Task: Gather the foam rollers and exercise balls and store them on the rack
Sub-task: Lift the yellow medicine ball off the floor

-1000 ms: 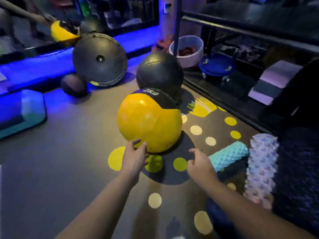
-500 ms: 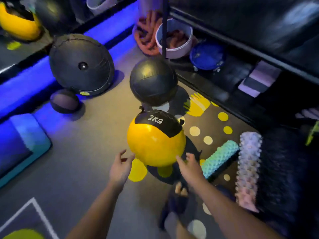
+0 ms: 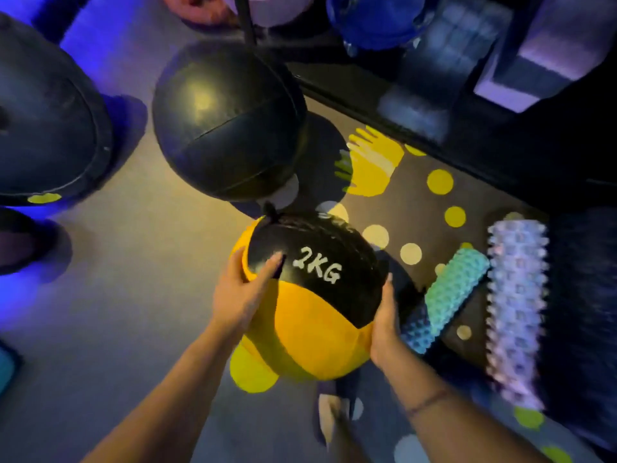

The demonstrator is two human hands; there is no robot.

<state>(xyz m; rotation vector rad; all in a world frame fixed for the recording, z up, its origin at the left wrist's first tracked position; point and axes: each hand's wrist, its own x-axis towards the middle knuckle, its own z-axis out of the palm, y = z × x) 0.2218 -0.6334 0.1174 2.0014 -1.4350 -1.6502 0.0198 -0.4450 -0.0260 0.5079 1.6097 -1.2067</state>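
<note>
A yellow and black ball (image 3: 310, 315) marked 2KG sits low in front of me. My left hand (image 3: 242, 292) presses its left side and my right hand (image 3: 384, 322) presses its right side, so both grip it. Just beyond it rests a black ball (image 3: 227, 118). To the right on the floor lie a teal bumpy foam roller (image 3: 450, 292), a pale spiky foam roller (image 3: 516, 305) and a dark roller (image 3: 581, 312) at the right edge. The black rack (image 3: 484, 138) runs along the upper right.
A big dark half-dome trainer (image 3: 46, 118) stands at the left, with a small dark ball (image 3: 23, 242) below it. A blue disc (image 3: 377, 18), a white bucket (image 3: 277, 8) and pale foam blocks (image 3: 547, 51) sit on the rack's bottom shelf. The dotted mat (image 3: 440, 182) covers the floor.
Both hands have closed in from open and apart onto the sides of the yellow ball. The camera has tipped down and come closer to the ball.
</note>
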